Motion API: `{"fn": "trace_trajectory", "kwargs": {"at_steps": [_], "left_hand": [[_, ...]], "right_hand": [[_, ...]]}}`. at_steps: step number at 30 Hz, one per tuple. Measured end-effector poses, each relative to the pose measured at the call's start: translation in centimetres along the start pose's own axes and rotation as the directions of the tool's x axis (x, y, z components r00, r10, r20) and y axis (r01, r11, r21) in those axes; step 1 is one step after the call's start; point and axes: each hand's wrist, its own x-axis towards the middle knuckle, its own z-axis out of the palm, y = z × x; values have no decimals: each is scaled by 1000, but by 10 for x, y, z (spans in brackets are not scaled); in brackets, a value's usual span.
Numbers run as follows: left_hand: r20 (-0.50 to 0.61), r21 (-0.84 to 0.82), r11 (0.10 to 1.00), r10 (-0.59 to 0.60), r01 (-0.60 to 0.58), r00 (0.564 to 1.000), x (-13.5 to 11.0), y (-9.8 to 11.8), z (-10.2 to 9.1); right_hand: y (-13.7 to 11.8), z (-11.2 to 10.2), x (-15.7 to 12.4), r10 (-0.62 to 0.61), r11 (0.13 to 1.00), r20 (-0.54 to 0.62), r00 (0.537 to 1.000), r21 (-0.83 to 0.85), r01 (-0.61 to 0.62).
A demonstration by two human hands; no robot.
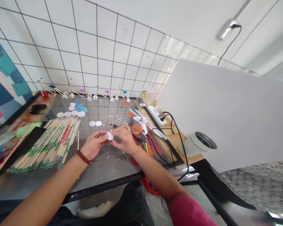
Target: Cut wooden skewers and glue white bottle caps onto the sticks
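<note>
**Nearest:** white plastic bottle cap [110,136], held above the worktop [103,172] between the left hand [93,144] and right hand [124,139]. The fingers [116,131] of both hands are closed on it, gripping from either side, and partly hide it. Judged light, stiff and smooth, probably somewhat slippery; best taken by its rim.

**On the left wrist:** red bead bracelet [84,157].

**Left of the cap:** large heap of wooden chopsticks [44,146] in printed paper sleeves.

**Right of the cap:** white hot glue gun [141,122], its black cord [158,153] trailing nearer; white power strip [157,114] beyond.

**Just beyond the cap:** two loose white caps [95,123], scattered wood chips [110,117].

**Further, left of centre:** blue and white caps [76,108].

**Farthest, against the tiled wall [96,40]:** row of stick-and-cap models [82,92].
</note>
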Motion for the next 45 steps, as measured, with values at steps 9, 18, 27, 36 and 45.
{"fn": "trace_trajectory", "kwargs": {"at_steps": [9,18,27,36,45], "left_hand": [[239,-21,990,-129,138,962,-5,3,0],[124,20,1000,-27,25,992,2,-6,-4],[248,-25,994,-95,105,964,-1,-3,-1],[169,43,999,14,-22,986,3,-8,-3],[-104,-116,992,38,-50,994,6,6,-1]], "right_hand": [[-5,-5,5,-18,1000,-73,997,21,19],[-5,0,4,-5,1000,-19,1000,-18,4],[-5,0,2,33,999,-56,998,13,-32],[-7,6,4,-1,1000,-56,998,-10,1],[14,-34,2,-34,989,-162,986,-145,10]]}}
